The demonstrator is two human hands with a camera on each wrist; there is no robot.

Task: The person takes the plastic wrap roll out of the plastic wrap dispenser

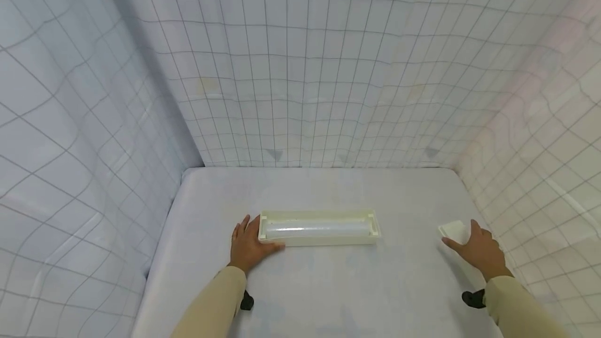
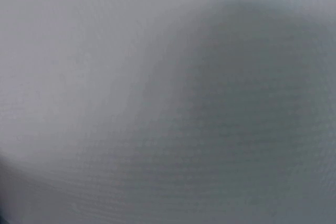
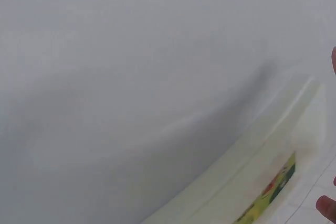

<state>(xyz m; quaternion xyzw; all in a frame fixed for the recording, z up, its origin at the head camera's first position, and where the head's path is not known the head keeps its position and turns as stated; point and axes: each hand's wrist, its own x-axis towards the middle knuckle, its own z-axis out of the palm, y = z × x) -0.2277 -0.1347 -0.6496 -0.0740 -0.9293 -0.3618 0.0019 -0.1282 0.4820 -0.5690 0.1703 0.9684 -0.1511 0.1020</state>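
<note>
A long pale cream dispenser box (image 1: 324,241) lies open on the white surface, with a shiny translucent roll (image 1: 316,229) inside it. My left hand (image 1: 249,246) holds its left end, thumb along the front wall and fingers at the end wall. At the right, my right hand (image 1: 481,252) is beside a pale lid (image 1: 452,229), fingers spread and thumb near its edge. Part of that lid is hidden by the hand. In the right wrist view the lid (image 3: 283,145) carries a colourful label, and fingertips (image 3: 326,207) stand apart from it. The left wrist view is only a grey blur.
White grid-patterned sheets (image 1: 300,67) hang as walls behind and on both sides of the white covered surface (image 1: 324,296). The right wall is close to my right hand. A black strap piece (image 1: 474,299) sits at the right wrist.
</note>
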